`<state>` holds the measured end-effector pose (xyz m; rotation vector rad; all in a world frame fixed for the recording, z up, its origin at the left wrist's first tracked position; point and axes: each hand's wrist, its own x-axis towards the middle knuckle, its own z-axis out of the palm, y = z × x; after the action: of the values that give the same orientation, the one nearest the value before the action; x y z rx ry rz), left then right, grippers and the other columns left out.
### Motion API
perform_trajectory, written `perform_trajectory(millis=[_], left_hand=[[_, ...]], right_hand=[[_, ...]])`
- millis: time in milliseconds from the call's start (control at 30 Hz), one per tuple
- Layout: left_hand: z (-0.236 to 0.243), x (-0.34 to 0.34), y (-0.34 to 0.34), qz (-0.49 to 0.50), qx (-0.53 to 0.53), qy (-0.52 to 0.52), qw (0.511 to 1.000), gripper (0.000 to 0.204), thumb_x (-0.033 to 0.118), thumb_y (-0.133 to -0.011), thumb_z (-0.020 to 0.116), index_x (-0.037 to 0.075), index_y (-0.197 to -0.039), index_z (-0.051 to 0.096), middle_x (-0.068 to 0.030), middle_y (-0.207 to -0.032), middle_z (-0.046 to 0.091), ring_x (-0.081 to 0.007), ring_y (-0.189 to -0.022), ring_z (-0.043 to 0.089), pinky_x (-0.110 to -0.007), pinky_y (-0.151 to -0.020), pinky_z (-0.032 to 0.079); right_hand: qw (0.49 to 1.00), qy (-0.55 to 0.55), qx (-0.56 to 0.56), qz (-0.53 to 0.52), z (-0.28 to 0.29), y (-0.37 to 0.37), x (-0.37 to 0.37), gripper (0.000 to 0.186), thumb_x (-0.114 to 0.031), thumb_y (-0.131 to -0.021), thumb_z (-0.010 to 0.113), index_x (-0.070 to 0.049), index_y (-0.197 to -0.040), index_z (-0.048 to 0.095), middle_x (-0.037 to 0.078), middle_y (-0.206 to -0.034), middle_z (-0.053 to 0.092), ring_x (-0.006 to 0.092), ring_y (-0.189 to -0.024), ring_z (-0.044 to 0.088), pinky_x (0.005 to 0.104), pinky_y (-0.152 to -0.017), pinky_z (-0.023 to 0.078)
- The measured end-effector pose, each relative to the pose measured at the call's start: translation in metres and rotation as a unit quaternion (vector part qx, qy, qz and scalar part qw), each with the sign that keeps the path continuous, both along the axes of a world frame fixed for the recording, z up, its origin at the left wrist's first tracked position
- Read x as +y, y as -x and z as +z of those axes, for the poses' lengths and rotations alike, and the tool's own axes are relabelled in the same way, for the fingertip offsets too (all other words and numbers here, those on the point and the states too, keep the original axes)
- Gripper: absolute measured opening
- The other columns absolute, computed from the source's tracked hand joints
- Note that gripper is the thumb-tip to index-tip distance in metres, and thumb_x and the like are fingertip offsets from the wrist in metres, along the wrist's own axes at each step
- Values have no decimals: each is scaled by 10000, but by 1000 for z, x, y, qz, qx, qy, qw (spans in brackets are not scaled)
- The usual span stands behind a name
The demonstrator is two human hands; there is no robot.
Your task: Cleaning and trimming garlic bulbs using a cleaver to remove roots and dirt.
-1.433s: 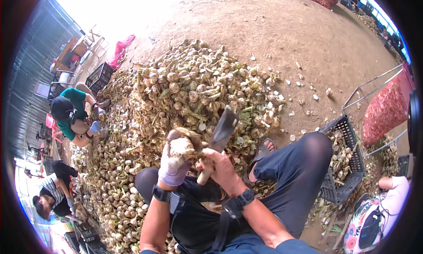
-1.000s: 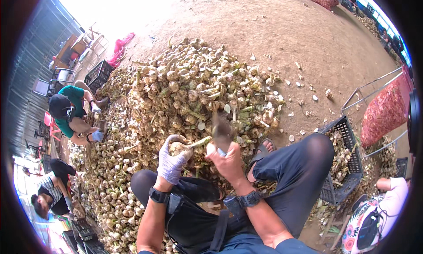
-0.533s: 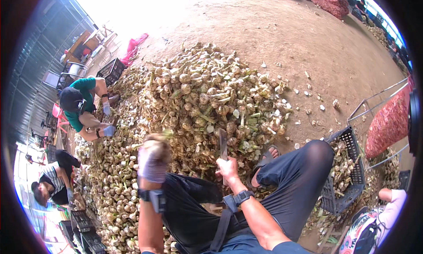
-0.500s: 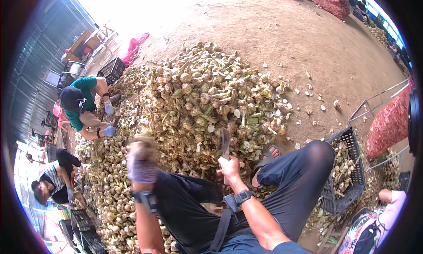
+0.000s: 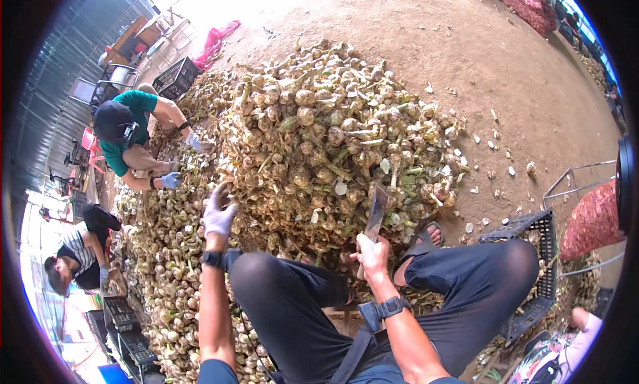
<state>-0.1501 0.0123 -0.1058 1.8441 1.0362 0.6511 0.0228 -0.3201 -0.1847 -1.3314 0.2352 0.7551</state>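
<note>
A big heap of garlic bulbs (image 5: 313,134), many with stem stubs, rises in front of my knees. My gloved left hand (image 5: 218,213) is held at the heap's left edge, its fingers spread and curved with nothing in them. In my bare right hand (image 5: 373,254) is a knife (image 5: 377,214), gripped by the handle, its broad blade pointing up and away over the near side of the heap. More garlic bulbs (image 5: 166,277) lie spread on the ground left of my left forearm.
Right of my knee stands a black crate (image 5: 547,251), with a red mesh sack (image 5: 589,219) beyond. At left, a co-worker in a green shirt (image 5: 136,108) bends over the garlic near another black crate (image 5: 176,78). A second person in stripes (image 5: 78,254) sits farther left; stacked crates (image 5: 136,344) stand below.
The garlic bulb seen blurred in my left hand is gone from it, and the fingers are spread. My right hand with the knife appears farther right, as the whole view has shifted.
</note>
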Motion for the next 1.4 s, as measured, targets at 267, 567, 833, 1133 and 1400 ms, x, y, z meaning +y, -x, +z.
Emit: perform_trajectory(millis=[267, 567, 833, 1133, 1400], left_hand=[[-98, 47, -57, -9, 182, -268, 946, 791, 17, -654, 762, 83, -1389, 477, -197, -1255, 565, -395, -1176, 550, -420, -1009, 458], [-64, 25, -32, 37, 154, -80, 984, 687, 277, -605, 873, 75, -1215, 629, -152, -1125, 653, -302, -1039, 641, -389, -930, 513], [87, -16, -44, -149, -52, 1, 987, 641, 213, -705, 883, 7, -1229, 576, -45, -1092, 691, -145, -950, 647, -314, -856, 542], [167, -136, -54, -302, -12, 53, 952, 732, 130, -674, 890, 23, -1295, 518, -39, -1141, 657, -124, -1055, 614, -299, -923, 520], [119, -179, -64, -298, -36, 66, 951, 763, 51, -659, 861, 60, -1319, 478, -25, -1132, 629, -89, -1029, 571, -273, -924, 495]], right_hand=[[998, 23, -48, 36, -3, 2, 12, 155, -163, -911, 643, -46, -822, 595, -30, -643, 524, 61, -465, 478, 301, -527, 568], [999, 17, -43, 17, 17, 6, 25, 217, -175, -904, 672, -10, -770, 633, 0, -653, 569, 100, -491, 536, 284, -509, 567], [993, -35, -112, 27, 67, 14, 27, 206, -146, -924, 656, -53, -749, 602, -39, -638, 539, 55, -499, 509, 271, -511, 556], [825, 48, -555, 97, 164, 9, -2, 193, -157, -743, 763, -25, -813, 641, 168, -767, 631, 374, -677, 634, 404, -588, 507], [750, 67, -636, 168, 160, 2, -15, 211, -156, -643, 694, -45, -795, 599, 166, -780, 573, 380, -684, 611, 445, -588, 475]])
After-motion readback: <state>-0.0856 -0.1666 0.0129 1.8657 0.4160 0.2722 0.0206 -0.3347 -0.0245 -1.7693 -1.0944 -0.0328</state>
